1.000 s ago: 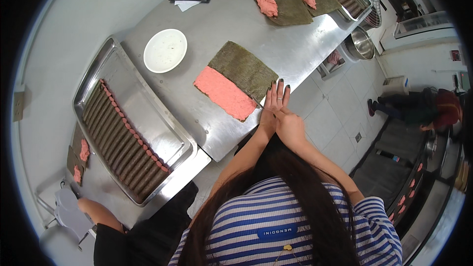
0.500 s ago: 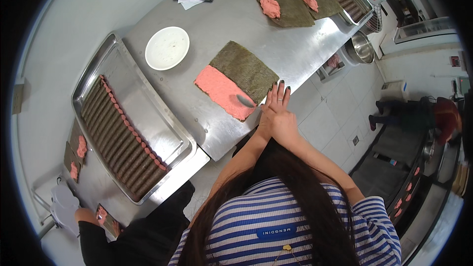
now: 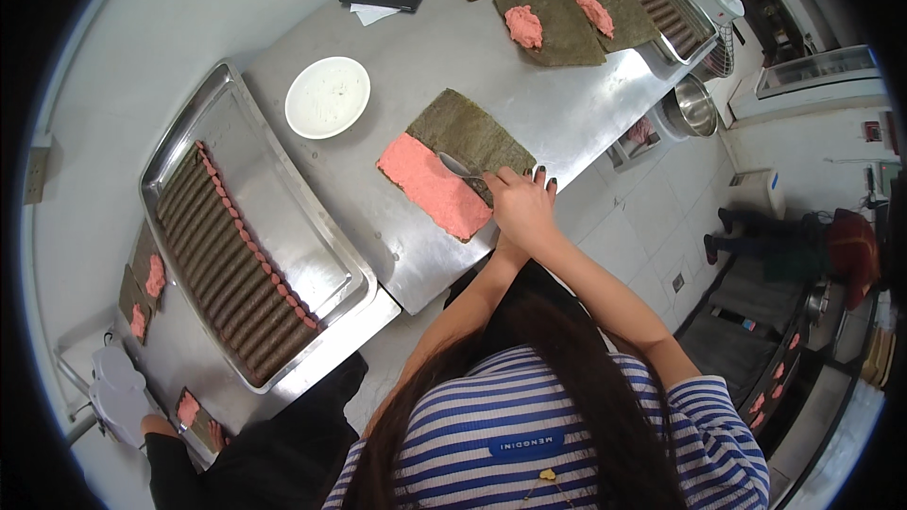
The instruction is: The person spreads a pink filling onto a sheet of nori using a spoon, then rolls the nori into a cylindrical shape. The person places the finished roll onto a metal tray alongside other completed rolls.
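Far left, a co-worker's hand works at small seaweed pieces dotted with pink, well apart from the main action. Next along is the long steel tray, one side packed with a row of finished dark rolls, the other side bare. Just beyond it sits a white plate, with nothing on it that I can make out. Now the centre: a seaweed sheet lies flat on the steel table, and its near-left half is covered by a smooth slab of pink paste. A spoon rests right at the line where paste meets bare seaweed. The right hand is curled closed around its handle, dark-nailed fingers over the sheet's near edge. The left hand is tucked under the right, so I can't tell whether it's open or closed. This looks like the spreading step, paste being levelled. The next move calls for a light, flat draw of the spoon, with the sheet pinned so it doesn't slide or tear. Further right, a metal bowl sits below the table's edge.
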The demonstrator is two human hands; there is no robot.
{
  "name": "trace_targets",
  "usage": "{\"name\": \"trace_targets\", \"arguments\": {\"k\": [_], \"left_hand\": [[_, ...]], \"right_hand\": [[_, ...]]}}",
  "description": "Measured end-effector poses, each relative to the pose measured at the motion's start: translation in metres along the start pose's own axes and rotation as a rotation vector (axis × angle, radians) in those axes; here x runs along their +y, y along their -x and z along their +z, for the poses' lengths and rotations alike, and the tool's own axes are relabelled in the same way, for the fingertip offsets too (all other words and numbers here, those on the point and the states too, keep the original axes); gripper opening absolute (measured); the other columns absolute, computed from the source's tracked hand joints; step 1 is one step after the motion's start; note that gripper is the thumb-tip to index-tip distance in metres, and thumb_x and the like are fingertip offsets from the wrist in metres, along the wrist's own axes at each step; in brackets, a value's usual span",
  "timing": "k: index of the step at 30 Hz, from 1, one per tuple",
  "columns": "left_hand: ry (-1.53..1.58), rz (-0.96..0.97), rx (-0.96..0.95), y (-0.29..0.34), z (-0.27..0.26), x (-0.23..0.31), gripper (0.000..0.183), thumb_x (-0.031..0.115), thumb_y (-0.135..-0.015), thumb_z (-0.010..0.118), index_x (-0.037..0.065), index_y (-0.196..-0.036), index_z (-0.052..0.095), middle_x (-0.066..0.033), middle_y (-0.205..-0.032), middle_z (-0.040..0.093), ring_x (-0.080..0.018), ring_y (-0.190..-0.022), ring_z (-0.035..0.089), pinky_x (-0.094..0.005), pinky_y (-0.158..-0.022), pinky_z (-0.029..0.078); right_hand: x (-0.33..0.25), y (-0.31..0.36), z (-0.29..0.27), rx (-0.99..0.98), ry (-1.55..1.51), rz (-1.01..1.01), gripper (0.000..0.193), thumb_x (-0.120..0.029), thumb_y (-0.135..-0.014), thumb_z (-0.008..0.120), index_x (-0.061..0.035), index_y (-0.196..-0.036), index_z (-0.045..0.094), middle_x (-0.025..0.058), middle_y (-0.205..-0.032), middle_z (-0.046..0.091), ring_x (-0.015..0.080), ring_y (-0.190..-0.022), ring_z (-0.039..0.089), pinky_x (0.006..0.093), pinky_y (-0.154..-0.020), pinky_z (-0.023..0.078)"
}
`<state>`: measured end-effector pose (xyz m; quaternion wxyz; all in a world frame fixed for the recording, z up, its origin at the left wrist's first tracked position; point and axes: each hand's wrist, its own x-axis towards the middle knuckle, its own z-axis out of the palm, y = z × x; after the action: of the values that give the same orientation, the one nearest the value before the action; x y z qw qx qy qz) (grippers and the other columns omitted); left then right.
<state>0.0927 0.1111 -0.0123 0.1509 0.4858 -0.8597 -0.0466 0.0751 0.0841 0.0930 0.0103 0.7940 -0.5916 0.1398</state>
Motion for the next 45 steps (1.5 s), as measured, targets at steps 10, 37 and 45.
{"name": "trace_targets", "arguments": {"k": [10,37,45], "left_hand": [[-0.11,0.026,0.023,-0.003,0.003,0.001,0.092,0.042,-0.072,0.071,0.004,-0.144,0.026,-0.022,-0.15,0.021,-0.0409,-0.137,0.024,-0.0482,-0.111,0.023],[-0.039,0.007,0.05,-0.006,-0.021,0.002,0.054,0.03,-0.09,0.044,0.001,-0.135,0.041,-0.0218,-0.144,0.035,-0.038,-0.13,0.038,-0.0446,-0.105,0.035],[0.543,0.05,0.01,0.017,-0.052,-0.008,0.051,0.015,-0.081,0.063,0.006,-0.129,0.047,-0.0132,-0.142,0.039,-0.0329,-0.125,0.044,-0.0424,-0.104,0.038]], "right_hand": [[-0.016,0.0,0.006,-0.228,-0.171,-0.282,0.023,-0.01,-0.077,0.054,-0.0044,-0.098,0.064,0.0095,-0.088,0.06,0.0279,-0.076,0.065,0.0385,-0.066,0.054],[-0.008,-0.058,0.015,-0.314,-0.589,-0.42,0.027,-0.003,-0.076,0.056,-0.0078,-0.1,0.068,0.0094,-0.085,0.063,0.0266,-0.071,0.062,0.0355,-0.059,0.051],[0.161,-0.105,0.034,0.125,-1.078,0.546,0.025,-0.003,-0.087,0.056,-0.0004,-0.109,0.067,0.0005,-0.076,0.061,0.0077,-0.067,0.051,0.0246,-0.06,0.043]]}}
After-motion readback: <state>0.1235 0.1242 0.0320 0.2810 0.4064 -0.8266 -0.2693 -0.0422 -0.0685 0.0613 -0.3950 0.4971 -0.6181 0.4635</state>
